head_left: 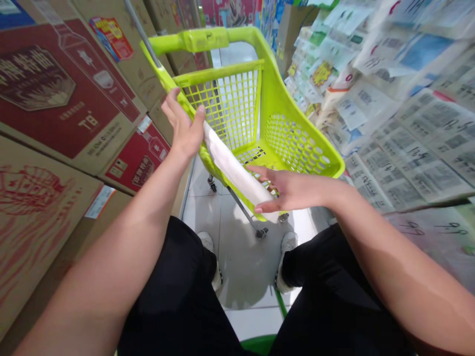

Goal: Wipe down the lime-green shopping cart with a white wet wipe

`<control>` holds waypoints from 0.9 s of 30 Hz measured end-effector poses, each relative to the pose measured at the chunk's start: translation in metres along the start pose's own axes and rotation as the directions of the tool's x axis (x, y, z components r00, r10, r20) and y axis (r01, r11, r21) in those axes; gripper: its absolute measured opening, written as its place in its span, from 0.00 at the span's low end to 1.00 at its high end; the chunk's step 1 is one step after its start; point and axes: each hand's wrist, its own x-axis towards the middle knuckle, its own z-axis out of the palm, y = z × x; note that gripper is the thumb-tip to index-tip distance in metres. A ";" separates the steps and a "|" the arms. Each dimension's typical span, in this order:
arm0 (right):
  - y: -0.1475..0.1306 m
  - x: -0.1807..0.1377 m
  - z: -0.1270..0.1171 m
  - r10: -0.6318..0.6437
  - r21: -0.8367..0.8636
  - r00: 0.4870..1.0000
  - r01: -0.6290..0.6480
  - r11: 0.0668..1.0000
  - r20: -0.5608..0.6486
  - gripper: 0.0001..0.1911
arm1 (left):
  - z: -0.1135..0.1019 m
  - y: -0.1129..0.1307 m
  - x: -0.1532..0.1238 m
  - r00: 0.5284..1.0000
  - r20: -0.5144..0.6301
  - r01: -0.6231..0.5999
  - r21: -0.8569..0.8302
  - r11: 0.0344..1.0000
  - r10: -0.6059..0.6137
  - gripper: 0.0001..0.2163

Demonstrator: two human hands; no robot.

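A lime-green plastic shopping cart point(304, 133) stands tilted in front of me, its basket holding nothing that I can see. Along its near rim lies a long, smooth white strip point(233, 165); whether it is part of the cart or a separate piece, I cannot tell. My left hand point(185, 126) is closed over the upper left part of the rim, thumb towards the inside. At the strip's lower end is my right hand point(287, 190), its thumb across the strip and its index finger stretched over the basket. Its other fingers are partly hidden.
Cardboard cartons point(48, 89) are stacked close on the left. Wrapped paper packs with price marks point(374, 94) pile up on the right. Pale floor tiles point(241, 262) lie below, with a green round object point(260, 344) between my legs. Cart casters point(261, 232) rest near my shoes.
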 end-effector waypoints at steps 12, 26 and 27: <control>-0.016 0.027 0.036 -0.186 0.184 0.982 0.190 0.964 -0.040 0.15 | -0.028 0.027 -0.008 0.965 0.118 0.215 0.147 0.965 -0.233 0.22; -0.038 0.057 0.063 -0.232 -0.037 0.933 0.231 0.972 -0.276 0.07 | -0.025 -0.019 -0.002 0.978 -0.041 0.208 0.111 0.972 -0.205 0.08; -0.037 0.059 0.063 -0.223 -0.031 0.932 0.223 0.974 -0.287 0.07 | -0.023 -0.022 -0.002 0.981 -0.039 0.194 0.075 0.978 -0.191 0.08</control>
